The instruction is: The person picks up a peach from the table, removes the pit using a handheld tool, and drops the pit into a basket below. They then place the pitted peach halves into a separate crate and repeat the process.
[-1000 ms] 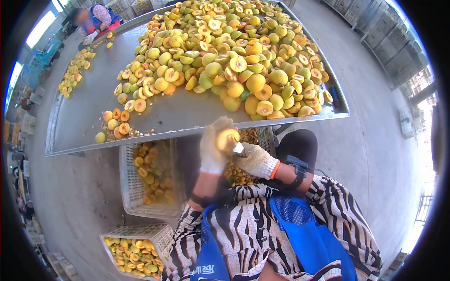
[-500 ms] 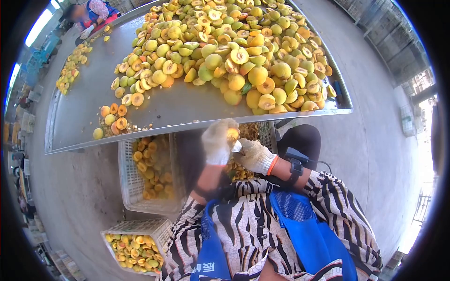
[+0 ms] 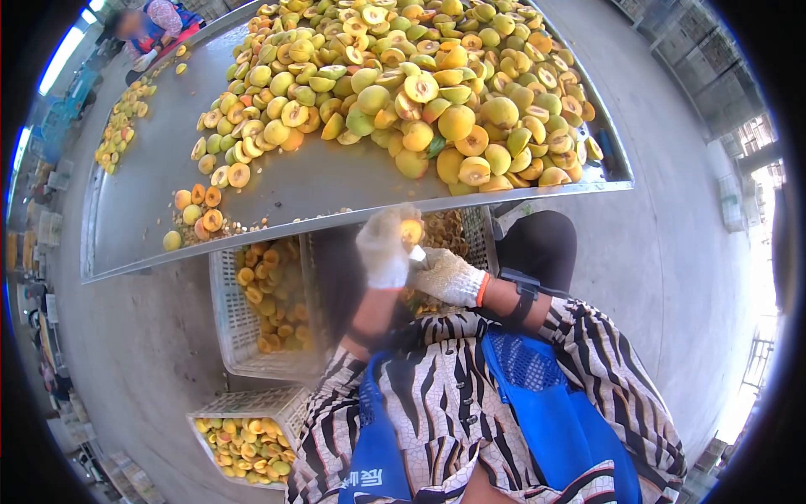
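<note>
My left hand [image 3: 384, 250], in a white knit glove and blurred by motion, is closed round a yellow peach half [image 3: 410, 232] just below the table's near edge. Against its lower side sits the pale, shiny end of a small tool [image 3: 417, 253]; its kind is not clear. My right hand [image 3: 450, 277], also gloved, is shut on that tool, its handle hidden by the fingers. Beneath both hands is a crate [image 3: 478, 238] with brownish bits in it. Heaped on the metal table [image 3: 336, 181] ahead are many halved peaches [image 3: 457, 122].
A white crate [image 3: 220, 294] of pitted peach halves stands left of my legs, with another filled crate [image 3: 290, 403] nearer. Some halves and loose pits [image 3: 239, 227] lie near the table's edge. Across the table's far left corner a person [image 3: 155, 29] sits beside a smaller pile [image 3: 122, 126].
Both hands have shifted slightly left, still together at the peach half. The tool's pale end has moved slightly up and left. The view has turned a little.
</note>
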